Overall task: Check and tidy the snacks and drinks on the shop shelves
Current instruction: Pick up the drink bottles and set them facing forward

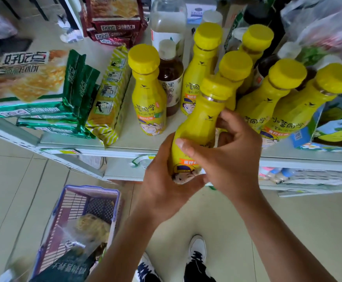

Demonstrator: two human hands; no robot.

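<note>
Head view.

- You hold one yellow bottle (198, 127) in both hands, just off the front edge of the shelf (125, 150).
- Left hand (162, 180): wrapped round the base and lower label from 8 o'clock.
- Right hand (233, 157): wrapped round the middle from 3 o'clock, thumb laid across the front, fingers curled behind. Both grips are closed on the bottle.
- Long axis: tilted. The base sits near you at 7 o'clock. The cap points away at 1 o'clock and leans in over the shelf edge.
- The cap overlaps the cluster of bottles (267, 102) standing at 1 to 2 o'clock. I cannot tell whether it touches them.
- A lone bottle (147, 94) stands at 11 o'clock from your grip, with a dark tea bottle (170, 78) just beside it.
- Bare shelf shows between that pair and the cluster, at about 12 o'clock from your hands. This is probably the slot.
- Your right hand is higher on the bottle and nearer the row, so it would likely steer while the left carries the weight.
- To stand the bottle up, the base probably has to swing forward under the cap.
- Watch the cap against its neighbours; they stand close together.
- The basket (64, 208) is on the floor at 7 o'clock, well apart.
</note>
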